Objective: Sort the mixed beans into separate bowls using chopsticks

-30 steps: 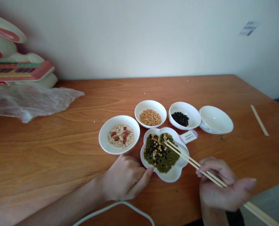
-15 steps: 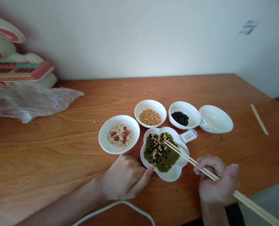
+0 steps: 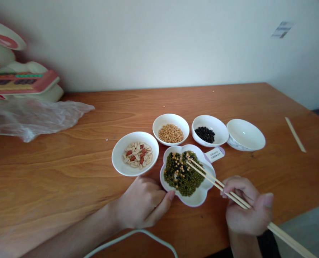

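Observation:
My right hand (image 3: 247, 206) is closed around a pair of wooden chopsticks (image 3: 215, 182). Their tips, slightly apart, reach into a white flower-shaped dish (image 3: 199, 198) with a lilac rim and a labelled tab. In that dish lies a layer of mung beans (image 3: 187, 186), with black beans and yellow soybeans scattered on top. At the dish's near left edge, my left hand (image 3: 145, 202) has its fingers curled and its thumb against the rim. Whether the chopstick tips pinch a bean is too small to tell.
Behind the dish stand a bowl of peanuts (image 3: 137, 154), a bowl of soybeans (image 3: 170, 133), a bowl of black beans (image 3: 205, 134) and an empty bowl (image 3: 245, 134). A wooden stick (image 3: 295, 134) lies right; a plastic bag (image 3: 38, 116) and toy (image 3: 22, 80) stand left. A cable (image 3: 137, 231) runs in front.
The chopstick tips have spread a little further apart over the beans. My left hand stays at the dish's rim, and the whole view has shifted slightly.

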The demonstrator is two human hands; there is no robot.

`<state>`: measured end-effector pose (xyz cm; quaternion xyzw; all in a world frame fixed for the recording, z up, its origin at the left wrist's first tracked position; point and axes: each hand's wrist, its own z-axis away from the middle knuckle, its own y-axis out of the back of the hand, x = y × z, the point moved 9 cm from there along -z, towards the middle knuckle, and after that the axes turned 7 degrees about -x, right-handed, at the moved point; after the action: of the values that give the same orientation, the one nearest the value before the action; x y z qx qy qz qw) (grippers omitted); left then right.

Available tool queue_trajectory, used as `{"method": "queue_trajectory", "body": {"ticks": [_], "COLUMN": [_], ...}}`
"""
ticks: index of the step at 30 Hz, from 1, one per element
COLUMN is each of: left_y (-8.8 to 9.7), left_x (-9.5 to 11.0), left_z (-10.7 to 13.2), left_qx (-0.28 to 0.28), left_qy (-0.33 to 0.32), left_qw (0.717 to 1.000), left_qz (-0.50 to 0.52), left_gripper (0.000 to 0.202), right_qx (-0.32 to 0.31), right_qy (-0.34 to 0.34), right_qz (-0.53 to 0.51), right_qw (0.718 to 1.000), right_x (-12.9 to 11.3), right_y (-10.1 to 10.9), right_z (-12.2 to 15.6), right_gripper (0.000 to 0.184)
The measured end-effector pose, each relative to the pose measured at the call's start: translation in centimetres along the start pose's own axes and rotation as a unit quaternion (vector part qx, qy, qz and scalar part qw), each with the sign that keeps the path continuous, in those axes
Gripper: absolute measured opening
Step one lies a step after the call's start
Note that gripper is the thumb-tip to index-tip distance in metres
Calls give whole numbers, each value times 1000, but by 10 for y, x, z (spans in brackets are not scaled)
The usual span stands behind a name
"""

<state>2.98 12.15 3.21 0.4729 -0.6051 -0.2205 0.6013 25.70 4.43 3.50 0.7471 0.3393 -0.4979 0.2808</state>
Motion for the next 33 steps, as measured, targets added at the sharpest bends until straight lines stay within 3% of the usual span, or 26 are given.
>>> {"method": "queue_trajectory", "body": {"ticks": [17,23,33], "left_y": [-2,-2,-1], "left_x": [-1,1,0], "left_z": [1,-1,1], "left_qx": [-4,-1,-2], "left_qy": [1,-7,-3], "left_qw": [1000,1000,1000], "left_qz": [7,8,10], "left_gripper": [51,50,50], "right_qx": [6,8,16], "right_qy": [-13,20,8], "right_qz": [-1,-4,-21], "right_qw": [1000,1000,1000], "right_x": [2,-2,3], "right_y": [-2,-4,-3], "right_z": [0,1,2], "right_gripper": [78,64,65]}}
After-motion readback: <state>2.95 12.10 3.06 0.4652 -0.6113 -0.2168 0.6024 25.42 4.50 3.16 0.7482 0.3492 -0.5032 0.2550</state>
